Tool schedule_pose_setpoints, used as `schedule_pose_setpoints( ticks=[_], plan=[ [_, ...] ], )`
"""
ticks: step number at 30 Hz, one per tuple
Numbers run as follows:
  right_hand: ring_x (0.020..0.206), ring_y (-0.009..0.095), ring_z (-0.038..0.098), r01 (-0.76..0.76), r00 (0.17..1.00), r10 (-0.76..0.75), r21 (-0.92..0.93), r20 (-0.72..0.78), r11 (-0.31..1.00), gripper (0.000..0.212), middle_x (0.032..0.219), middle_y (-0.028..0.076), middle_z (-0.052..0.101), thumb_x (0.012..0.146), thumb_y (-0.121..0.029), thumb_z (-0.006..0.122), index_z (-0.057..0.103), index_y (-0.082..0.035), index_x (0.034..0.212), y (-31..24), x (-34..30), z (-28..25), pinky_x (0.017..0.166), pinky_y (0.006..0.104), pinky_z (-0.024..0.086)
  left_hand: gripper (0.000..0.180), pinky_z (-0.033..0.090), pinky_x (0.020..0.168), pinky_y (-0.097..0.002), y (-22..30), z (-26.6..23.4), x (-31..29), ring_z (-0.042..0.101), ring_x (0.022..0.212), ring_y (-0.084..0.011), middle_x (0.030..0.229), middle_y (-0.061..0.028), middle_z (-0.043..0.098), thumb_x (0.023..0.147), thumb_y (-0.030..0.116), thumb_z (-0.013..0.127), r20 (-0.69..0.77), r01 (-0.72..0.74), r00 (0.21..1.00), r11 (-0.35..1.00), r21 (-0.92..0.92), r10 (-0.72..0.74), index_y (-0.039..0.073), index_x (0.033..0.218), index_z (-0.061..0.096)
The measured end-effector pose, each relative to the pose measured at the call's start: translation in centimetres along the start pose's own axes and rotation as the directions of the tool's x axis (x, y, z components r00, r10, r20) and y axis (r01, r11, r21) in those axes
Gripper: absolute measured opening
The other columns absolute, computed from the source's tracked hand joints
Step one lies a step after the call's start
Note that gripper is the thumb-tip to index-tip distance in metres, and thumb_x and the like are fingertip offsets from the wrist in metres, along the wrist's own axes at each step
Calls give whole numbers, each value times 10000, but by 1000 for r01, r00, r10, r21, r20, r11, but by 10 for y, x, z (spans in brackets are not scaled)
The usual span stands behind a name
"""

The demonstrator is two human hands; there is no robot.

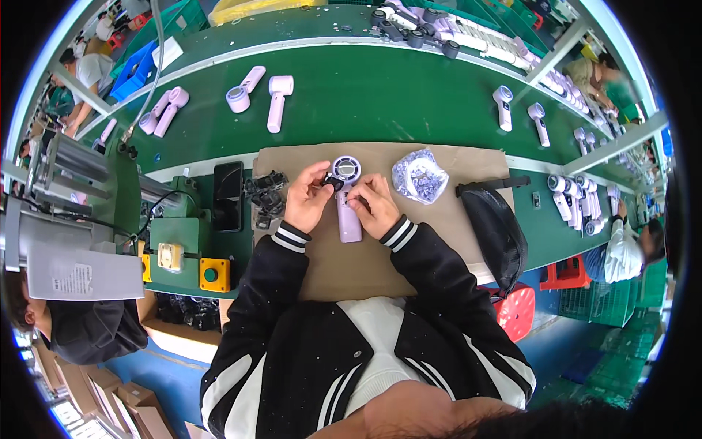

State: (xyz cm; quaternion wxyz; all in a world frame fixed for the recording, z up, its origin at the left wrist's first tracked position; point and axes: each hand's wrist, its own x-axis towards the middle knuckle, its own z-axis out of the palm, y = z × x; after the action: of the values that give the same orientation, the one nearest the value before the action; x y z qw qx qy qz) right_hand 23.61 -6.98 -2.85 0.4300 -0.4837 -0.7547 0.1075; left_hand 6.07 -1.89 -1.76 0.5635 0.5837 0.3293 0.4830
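A lilac handheld fan (350,223) lies on the brown cardboard sheet (322,274), its round head away from me and its handle toward me. My left hand (308,199) is closed, with a small black plastic part (334,183) between thumb and fingers against the left side of the fan's head. On the other side, my right hand (374,205) pinches at the top of the handle; whatever its fingertips hold is hidden. Right of the fan sits an open clear bag (420,176) of small lilac pieces. Several loose black parts (266,196) are piled left of my left hand.
A green press machine (175,234) with a yellow button box (215,274) stands left, near a black phone (228,197). A black pouch (496,234) lies right. Beyond, a green conveyor belt (395,95) carries several lilac fans (276,102). Co-workers sit at both sides.
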Motion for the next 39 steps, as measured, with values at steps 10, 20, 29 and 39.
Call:
schedule_pose_setpoints(
  ticks=[10,20,29,39],
  plan=[
    [761,139,487,-422,900,431,364,62,830,154,965,48,499,803,19,604,555,-65,923,-9,3,8,671,244,418,372,422,684,-169,-14,-10,0,497,770,-68,1026,-48,588,808,-107,599,70,60,996,980,-192,-47,28,1154,622],
    [675,74,474,-447,887,425,559,179,698,132,807,9,547,831,8,606,537,-49,929,0,4,1,593,207,396,354,408,649,-190,-1,-3,-3,482,749,-82,957,-31,559,796,-86,622,140,30,990,999,-41,-24,56,1120,636],
    [520,101,443,-497,866,484,118,123,859,166,657,8,533,835,-43,620,535,-53,977,-5,-1,1,496,233,364,170,424,638,-260,-2,-2,-2,513,732,-172,890,-47,572,819,69,632,45,-144,989,852,503,141,74,989,631],
    [653,153,544,-608,787,536,239,305,757,294,797,60,578,832,-22,610,507,-42,1107,-9,1,-5,613,278,449,208,458,646,-348,-13,0,-7,561,754,-278,887,-70,619,891,232,548,163,-236,971,632,738,173,90,1040,578]
  ],
)
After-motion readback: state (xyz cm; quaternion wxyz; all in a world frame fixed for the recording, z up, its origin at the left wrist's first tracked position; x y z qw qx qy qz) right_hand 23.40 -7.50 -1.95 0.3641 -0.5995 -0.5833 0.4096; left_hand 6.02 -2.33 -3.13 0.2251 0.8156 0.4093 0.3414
